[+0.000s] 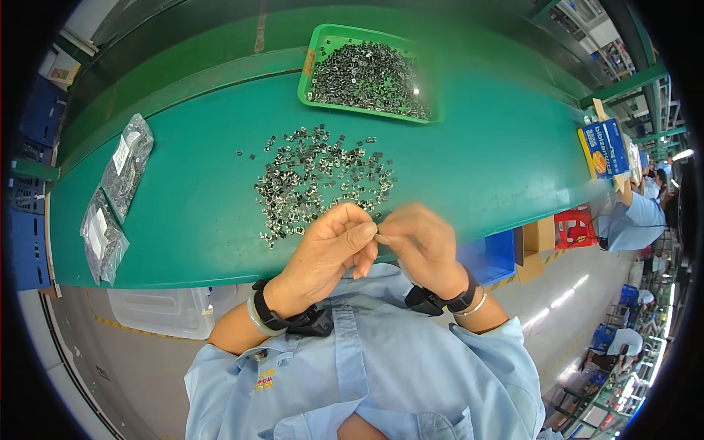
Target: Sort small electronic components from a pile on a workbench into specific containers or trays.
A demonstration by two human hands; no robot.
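The left hand (328,249) and the right hand (422,238) meet at their fingertips; both are closed in a pinch, but I cannot tell whether a small piece is between them. Just beyond the fingers, a loose pile of small metal pieces (293,176) lies on the green table (198,213). Farther beyond stands a green tray (367,111) with many similar pieces. Well to the left of the left hand lie clear plastic bags (128,169).
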